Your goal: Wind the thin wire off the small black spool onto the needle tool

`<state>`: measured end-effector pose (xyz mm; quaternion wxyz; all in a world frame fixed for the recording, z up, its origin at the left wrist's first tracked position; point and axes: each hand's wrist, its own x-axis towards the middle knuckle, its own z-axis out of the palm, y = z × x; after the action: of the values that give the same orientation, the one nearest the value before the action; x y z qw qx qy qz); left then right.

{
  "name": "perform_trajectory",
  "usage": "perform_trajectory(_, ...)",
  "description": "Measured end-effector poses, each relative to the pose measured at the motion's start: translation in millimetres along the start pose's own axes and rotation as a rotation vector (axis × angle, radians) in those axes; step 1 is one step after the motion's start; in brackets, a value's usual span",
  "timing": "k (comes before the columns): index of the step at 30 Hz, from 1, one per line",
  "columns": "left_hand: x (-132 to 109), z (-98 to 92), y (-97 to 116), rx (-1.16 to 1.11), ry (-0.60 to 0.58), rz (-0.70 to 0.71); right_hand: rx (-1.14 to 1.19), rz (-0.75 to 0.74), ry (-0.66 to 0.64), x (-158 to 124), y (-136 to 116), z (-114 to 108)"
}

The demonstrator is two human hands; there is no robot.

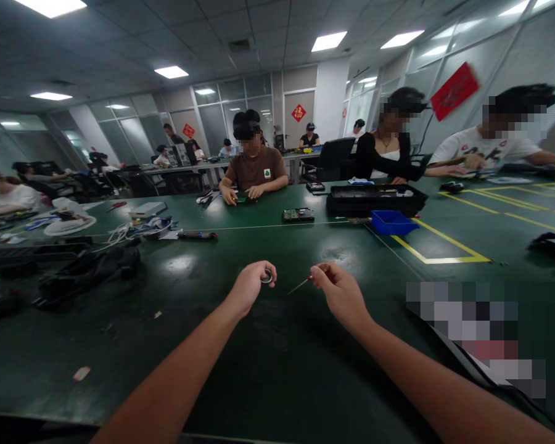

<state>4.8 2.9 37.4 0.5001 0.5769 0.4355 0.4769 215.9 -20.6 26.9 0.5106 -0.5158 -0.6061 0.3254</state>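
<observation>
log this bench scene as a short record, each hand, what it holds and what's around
left hand: holds a small round metallic item
right hand: holds a thin red-handled tool, its tip apart from the left hand
surface: green table
beyond the hands: circuit-board unit, blue bin, long black tray
across: seated co-worker in brown

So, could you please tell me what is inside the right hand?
The right hand holds a thin tool: its shaft and a bit of red show, but the hand hides the rest.
</observation>
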Motion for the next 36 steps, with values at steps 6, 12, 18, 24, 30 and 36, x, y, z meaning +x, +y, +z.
perform_trajectory(6,-8.2,1.3,-23.9,0.362,0.005,0.003,0.032,-0.017,0.021,-2.5,-0.8,-1.0)
perform_trajectory(12,-11.1,0.6,-30.1,0.538,-0.022,0.176,0.197,-0.03,-0.001,-4.6,-2.8,-0.5)
perform_trajectory(18,-12.1,5.1,-26.4,0.592,-0.068,0.198,0.107,-0.025,-0.038,-6.1,-0.1,2.2)
perform_trajectory(24,-11.9,4.6,-27.1,0.659,0.01,0.181,0.078,-0.056,-0.01,-3.3,7.1,3.7)
perform_trajectory(30,-12.6,0.7,-27.5,0.722,-0.017,0.227,-0.042,-0.028,-0.021,-3.6,-3.2,-1.6)
perform_trajectory(36,-12.5,-1.5,-25.9,0.809,-0.038,0.253,-0.097,-0.062,-0.068,-5.5,-3.6,-3.3)
